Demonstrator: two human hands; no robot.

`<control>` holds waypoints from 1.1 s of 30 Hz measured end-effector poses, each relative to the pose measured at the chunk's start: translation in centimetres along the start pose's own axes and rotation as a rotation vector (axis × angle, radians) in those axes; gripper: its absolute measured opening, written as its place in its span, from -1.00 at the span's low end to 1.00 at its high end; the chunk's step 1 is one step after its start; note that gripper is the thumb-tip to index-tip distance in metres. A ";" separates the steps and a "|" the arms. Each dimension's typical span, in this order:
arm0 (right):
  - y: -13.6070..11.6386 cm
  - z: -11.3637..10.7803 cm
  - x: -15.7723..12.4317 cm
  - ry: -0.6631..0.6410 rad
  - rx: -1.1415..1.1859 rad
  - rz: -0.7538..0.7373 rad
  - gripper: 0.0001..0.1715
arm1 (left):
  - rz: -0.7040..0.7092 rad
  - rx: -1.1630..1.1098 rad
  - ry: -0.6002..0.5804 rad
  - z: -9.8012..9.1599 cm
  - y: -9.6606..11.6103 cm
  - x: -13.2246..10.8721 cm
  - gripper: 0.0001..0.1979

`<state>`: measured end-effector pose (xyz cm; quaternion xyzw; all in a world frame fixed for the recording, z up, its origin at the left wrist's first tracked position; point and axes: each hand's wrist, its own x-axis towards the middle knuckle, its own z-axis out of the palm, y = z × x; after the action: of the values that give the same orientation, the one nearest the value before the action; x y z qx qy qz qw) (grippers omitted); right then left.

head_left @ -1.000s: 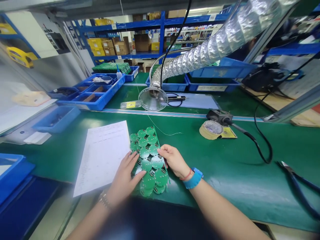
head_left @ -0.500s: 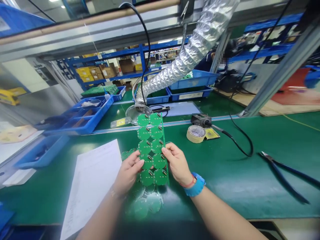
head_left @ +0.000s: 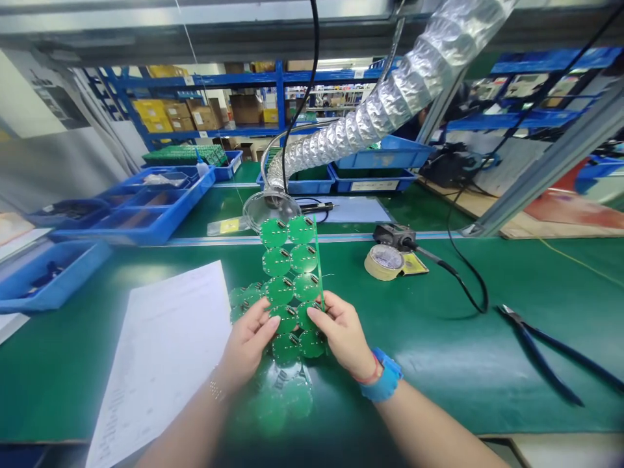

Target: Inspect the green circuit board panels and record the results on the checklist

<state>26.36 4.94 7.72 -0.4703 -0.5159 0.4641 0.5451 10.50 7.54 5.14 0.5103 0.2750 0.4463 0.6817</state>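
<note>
Where the left hand point(head_left: 248, 338) and right hand point(head_left: 344, 335) close on it from either side, thumbs on its face, a panel of round green circuit boards point(head_left: 290, 260) stands tilted upright above the desk point(head_left: 439, 338). Under the panel: second green panel point(head_left: 242, 297), flat on the desk, partly hidden. Left of the panel: white printed sheet point(head_left: 160, 351). Right of it: tape roll point(head_left: 384, 261); farther right, blue-handled cutters point(head_left: 536, 351). Behind the panel: clear fume hood point(head_left: 270, 209) on a foil duct point(head_left: 390, 104); blue trays point(head_left: 131, 214) back-left.
</note>
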 end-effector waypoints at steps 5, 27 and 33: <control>0.4 -0.1 0.2 0.023 -0.022 -0.011 -0.83 | 0.028 0.158 0.029 -0.2 -0.1 -0.1 -0.67; 0.1 0.2 -0.2 -0.018 -0.048 -0.094 -0.81 | -0.037 -0.085 -0.040 0.1 0.0 0.1 -0.61; 0.3 0.2 -0.2 -0.079 0.100 -0.004 -0.85 | -0.006 -0.148 -0.031 0.1 0.0 0.2 -0.60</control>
<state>26.10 4.80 7.43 -0.4228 -0.5141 0.5066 0.5480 10.70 7.68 5.16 0.4649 0.2320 0.4554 0.7229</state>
